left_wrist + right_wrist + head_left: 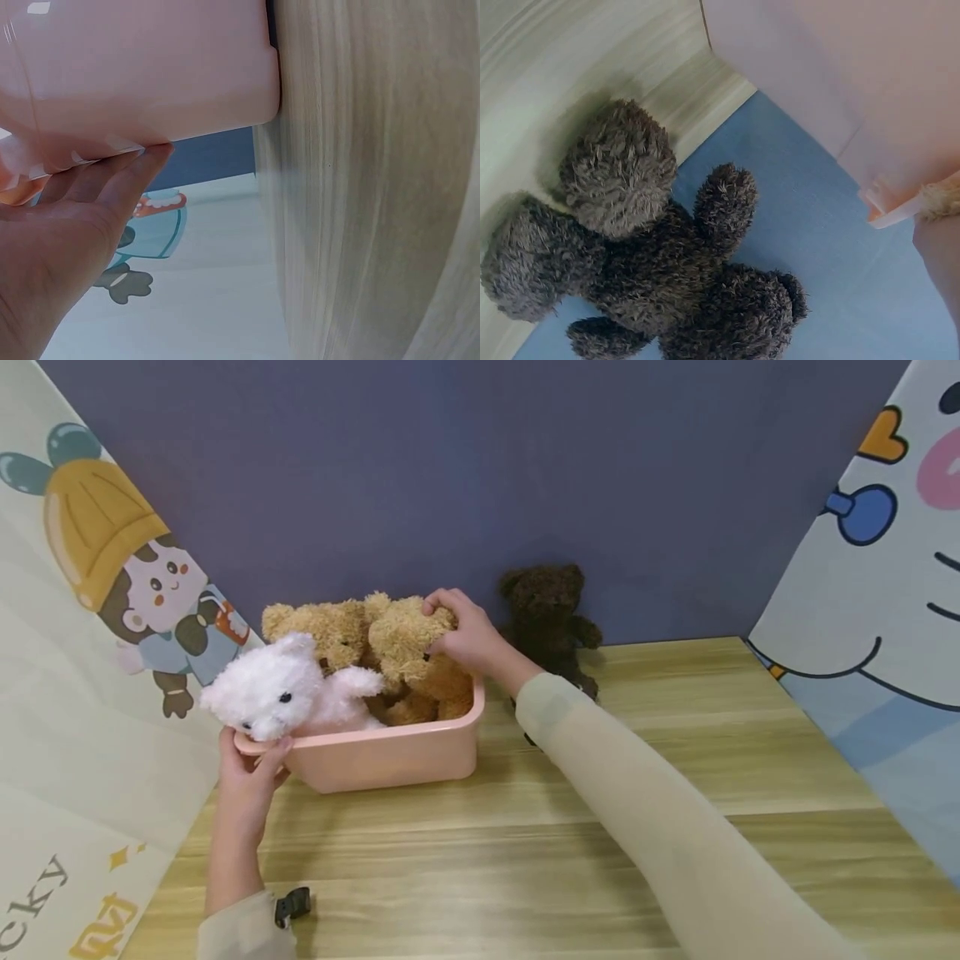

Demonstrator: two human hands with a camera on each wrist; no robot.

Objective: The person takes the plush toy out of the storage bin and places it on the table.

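Note:
A pink plastic bin (382,756) holds several plush toys. At its front left sits a white plush bear (266,685), its head leaning over the rim. Behind it is a tan teddy bear (322,627), with another tan teddy bear (405,635) at the right. My right hand (476,639) grips this right bear's head, thumb and fingers spread round its side. With my left hand (247,785) I hold the bin's left front corner, and the left wrist view shows the fingers (112,176) against its outer wall. A dark brown teddy bear (546,610) sits outside the bin, beyond my right wrist.
The wood-grain table (480,860) runs under everything, and a dark blue-grey panel (480,477) stands behind the bin. Printed cartoon panels flank both sides, the left one (97,693) close to the bin. Near my left cuff is a small black clip-like object (292,906).

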